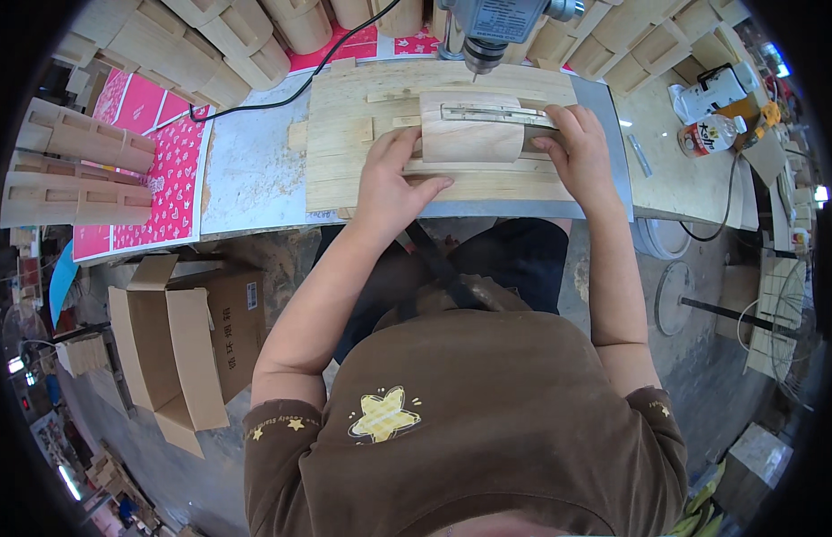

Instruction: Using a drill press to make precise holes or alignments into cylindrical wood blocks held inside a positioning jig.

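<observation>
A curved pale wooden piece lies arched-side up on your flat plank jig, directly beneath the drill press bit. A narrow metal strip runs across its upper part. The grain is light, with a browner patch at its right end.
</observation>
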Available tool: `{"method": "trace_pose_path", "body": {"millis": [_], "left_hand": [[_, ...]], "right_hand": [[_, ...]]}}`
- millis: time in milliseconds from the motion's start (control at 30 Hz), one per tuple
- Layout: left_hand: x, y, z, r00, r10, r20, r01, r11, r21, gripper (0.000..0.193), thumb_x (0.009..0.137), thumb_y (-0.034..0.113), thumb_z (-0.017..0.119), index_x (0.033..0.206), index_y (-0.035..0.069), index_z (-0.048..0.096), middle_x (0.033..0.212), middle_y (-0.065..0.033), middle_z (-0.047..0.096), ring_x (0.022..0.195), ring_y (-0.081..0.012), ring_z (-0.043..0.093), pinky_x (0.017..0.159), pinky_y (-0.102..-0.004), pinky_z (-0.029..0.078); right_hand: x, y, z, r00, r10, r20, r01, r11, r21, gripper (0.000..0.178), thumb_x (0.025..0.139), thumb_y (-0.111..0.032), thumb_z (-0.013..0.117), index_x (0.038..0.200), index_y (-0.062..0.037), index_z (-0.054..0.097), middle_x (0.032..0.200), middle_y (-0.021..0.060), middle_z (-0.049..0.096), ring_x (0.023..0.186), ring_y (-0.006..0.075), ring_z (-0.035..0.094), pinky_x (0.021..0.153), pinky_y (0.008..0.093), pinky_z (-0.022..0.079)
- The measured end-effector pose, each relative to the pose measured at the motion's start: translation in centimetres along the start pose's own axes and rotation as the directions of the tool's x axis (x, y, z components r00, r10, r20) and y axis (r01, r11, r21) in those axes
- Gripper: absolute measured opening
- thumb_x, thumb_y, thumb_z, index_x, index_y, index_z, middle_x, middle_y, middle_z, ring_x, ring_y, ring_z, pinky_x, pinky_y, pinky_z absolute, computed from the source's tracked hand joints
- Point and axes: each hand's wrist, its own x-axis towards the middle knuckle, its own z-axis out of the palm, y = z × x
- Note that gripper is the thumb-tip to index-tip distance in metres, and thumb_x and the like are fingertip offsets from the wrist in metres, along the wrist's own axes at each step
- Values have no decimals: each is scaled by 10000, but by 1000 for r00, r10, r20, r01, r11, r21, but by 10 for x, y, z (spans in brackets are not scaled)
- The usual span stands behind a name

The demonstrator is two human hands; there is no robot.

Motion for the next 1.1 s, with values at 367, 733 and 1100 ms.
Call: {"method": "trace_pose_path", "body": {"millis": [367, 733, 1100], "left_hand": [[22, -42, -2, 996, 63, -65, -35, 930, 366, 649, 573, 314, 782, 1145, 67, 600, 817, -2, 564, 863, -215, 497, 819, -381, 297], [24, -45, -8, 993, 120, 5, -114, 927, 358, 583, 612, 279, 758, 1128, 56, 600, 788, -13, 537, 817, -213, 497, 781, -369, 299], [22, -45, -8, 991, 136, 7, -128, 910, 394, 534, 628, 289, 749, 1088, 59, 605, 783, -12, 528, 807, -212, 503, 755, -369, 294]], "right_hand": [[31, 3, 25, 998, -64, -1, 64, 997, -44, 375, 706, -99, 710, 1052, -47, 575, 979, 116, 589, 949, 300, 541, 878, 355, 419], [129, -22, -80, 647, 346, -680, 123, 832, 541, 204, 879, -204, 546, 926, -31, 642, 739, 46, 597, 651, 111, 529, 601, 253, 421], [152, -49, -119, 925, 76, -372, -32, 992, 122, 329, 871, -251, 479, 837, 38, 630, 625, 93, 544, 615, 154, 518, 598, 281, 425]]}}
